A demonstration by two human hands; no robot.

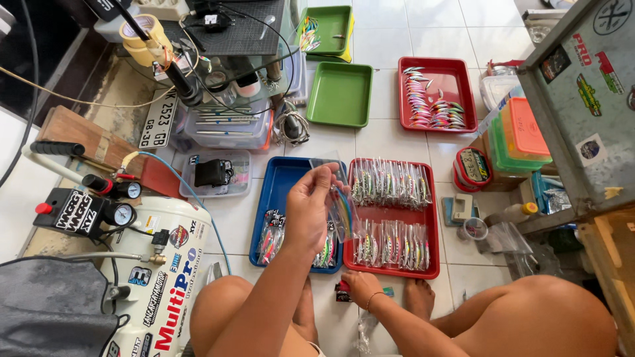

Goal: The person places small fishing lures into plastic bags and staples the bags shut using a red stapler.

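Note:
My left hand (309, 210) is raised over the blue tray (281, 173) and pinches a small clear bag with a colourful fishing lure (342, 210) inside. My right hand (362, 287) rests low on the floor tiles by my feet, touching a small red and black object (342, 291); whether it grips that object is unclear. Just right of the blue tray, a red tray (391, 215) holds two rows of bagged lures. A few bagged lures (272, 235) lie in the blue tray.
A white air compressor (165, 277) stands at the left. Two green trays (340, 94) and a red tray of loose lures (433, 94) sit further back. Stacked plastic boxes (519, 135), tape rolls and a grey metal cabinet (585, 99) crowd the right.

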